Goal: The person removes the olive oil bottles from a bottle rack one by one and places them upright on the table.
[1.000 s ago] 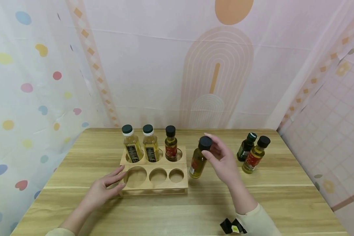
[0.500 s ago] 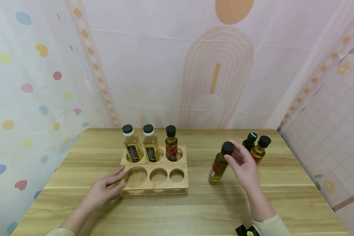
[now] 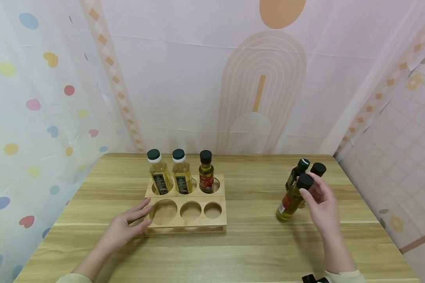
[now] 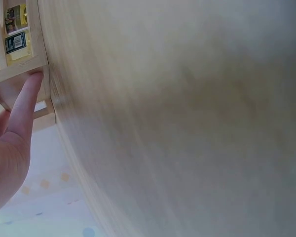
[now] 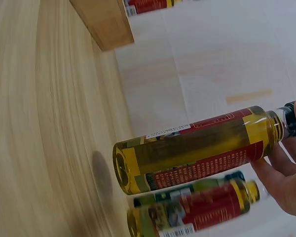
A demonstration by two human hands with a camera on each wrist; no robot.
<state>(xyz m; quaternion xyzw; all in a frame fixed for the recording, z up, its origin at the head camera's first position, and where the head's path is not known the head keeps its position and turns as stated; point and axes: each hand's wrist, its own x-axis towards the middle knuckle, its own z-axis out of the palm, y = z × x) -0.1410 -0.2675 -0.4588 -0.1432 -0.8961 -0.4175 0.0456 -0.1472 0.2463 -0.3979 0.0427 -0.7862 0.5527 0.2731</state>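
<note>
My right hand [image 3: 324, 206] pinches a bottle of oil [image 3: 289, 202] by its black cap and neck. The bottle has a red label and tilts, its base at the lower left. In the right wrist view a gap and a shadow show between the held bottle [image 5: 197, 150] and the table. My left hand [image 3: 129, 222] rests on the left end of a two-tier wooden bottle rack [image 3: 189, 225], fingers fairly straight. The rack's back row holds two pale oil bottles with green caps [image 3: 182, 177] and one red-labelled bottle [image 3: 206, 177]. Three round holes in its front row hold nothing.
A dark green bottle [image 3: 295, 173] and another black-capped bottle [image 3: 318, 169] stand just behind the held bottle, partly hidden by it and the hand. The wooden table [image 3: 248, 251] ends at a patterned curtain [image 3: 177, 86] behind.
My right hand has carried the bottle rightward, from beside the rack to in front of the two standing bottles. The left hand and the rack have stayed put.
</note>
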